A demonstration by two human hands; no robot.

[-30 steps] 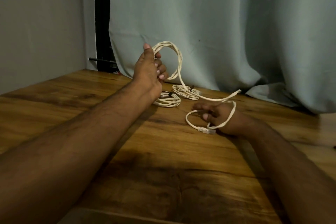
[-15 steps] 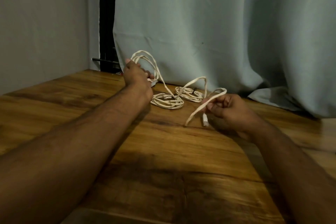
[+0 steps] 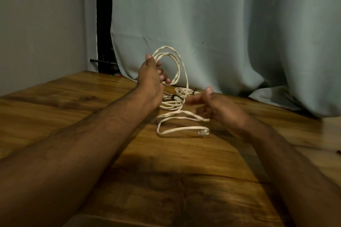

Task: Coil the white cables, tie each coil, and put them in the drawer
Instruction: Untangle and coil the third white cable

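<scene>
A wooden table (image 3: 92,112) is standing before a grey curtain (image 3: 221,33), and the left hand (image 3: 150,81) is gripping the upright loops of a white cable (image 3: 178,72), whose tail is trailing to a plug (image 3: 203,132) lying on the wood. The right hand (image 3: 219,108) is blurred near the tail; I cannot tell whether it is pinching it. Two tied coils (image 3: 173,104) are lying behind; the cable is looking light and springy, so pinching just behind the plug seems best.

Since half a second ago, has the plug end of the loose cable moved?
Yes. The plug now lies on the table, nearer the camera than the tied coils; before, it hung from the right hand.
</scene>
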